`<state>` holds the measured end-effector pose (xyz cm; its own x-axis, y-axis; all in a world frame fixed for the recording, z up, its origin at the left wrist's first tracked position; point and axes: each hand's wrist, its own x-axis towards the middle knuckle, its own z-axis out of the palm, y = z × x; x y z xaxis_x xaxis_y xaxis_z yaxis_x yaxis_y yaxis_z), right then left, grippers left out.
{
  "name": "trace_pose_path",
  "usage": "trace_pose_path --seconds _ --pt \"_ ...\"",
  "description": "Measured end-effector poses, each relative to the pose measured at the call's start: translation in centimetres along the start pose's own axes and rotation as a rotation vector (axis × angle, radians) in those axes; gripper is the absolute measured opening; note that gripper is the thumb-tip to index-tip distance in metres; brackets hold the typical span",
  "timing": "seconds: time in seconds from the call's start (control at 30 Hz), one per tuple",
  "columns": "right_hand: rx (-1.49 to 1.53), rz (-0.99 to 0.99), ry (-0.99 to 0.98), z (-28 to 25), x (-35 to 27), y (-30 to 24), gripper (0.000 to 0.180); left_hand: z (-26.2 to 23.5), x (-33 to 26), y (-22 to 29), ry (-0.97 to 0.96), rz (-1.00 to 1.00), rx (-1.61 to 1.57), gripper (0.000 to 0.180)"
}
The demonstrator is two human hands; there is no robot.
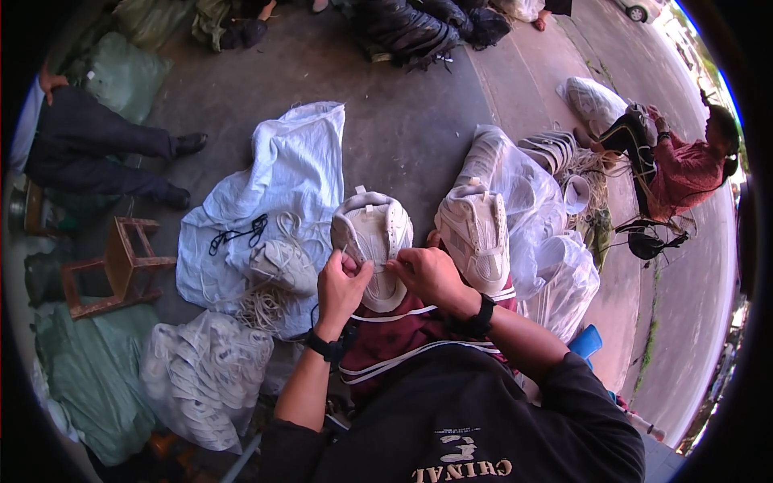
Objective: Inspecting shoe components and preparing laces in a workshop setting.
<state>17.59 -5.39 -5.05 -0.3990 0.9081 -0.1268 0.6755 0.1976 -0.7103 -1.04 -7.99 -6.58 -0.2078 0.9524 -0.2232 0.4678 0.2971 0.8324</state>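
Observation:
A beige-white shoe (374, 233) rests on my lap, its toe toward me. My left hand (342, 283) is closed at the shoe's left side, thumb and fingers pinching near the row of eyelets. On the opposite side, my right hand (433, 275) is closed too, its fingertips pressed together by the right eyelet edge. Whatever thin thing lies between those right fingertips is too small to make out. A second shoe (477, 241) of the same kind sits on my right thigh, just beyond my right hand.
On a white sack (217, 193) at left lie another shoe (283, 266), pale laces (262, 310) and a black cord (240, 233). Bagged shoe parts (209, 374) and a wooden stool (125, 262) stand farther left. Clear plastic bags (523, 185) lie right; a person (684, 169) sits beyond.

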Motion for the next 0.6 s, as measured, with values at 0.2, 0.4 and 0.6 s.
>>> trace_pose_path --seconds 0.2,0.4,0.6 --pt "-0.009 0.004 0.038 0.2 0.1 -0.5 0.032 -0.2 0.2 0.3 -0.027 -0.026 -0.019 0.032" --pt "-0.041 0.004 0.047 0.2 0.2 -0.5 0.032 -0.3 0.9 -0.8 -0.081 0.006 -0.081 0.032" --pt "-0.035 -0.011 0.044 0.0 0.5 -0.7 0.030 -0.4 1.2 -0.8 -0.094 -0.001 -0.064 0.032"
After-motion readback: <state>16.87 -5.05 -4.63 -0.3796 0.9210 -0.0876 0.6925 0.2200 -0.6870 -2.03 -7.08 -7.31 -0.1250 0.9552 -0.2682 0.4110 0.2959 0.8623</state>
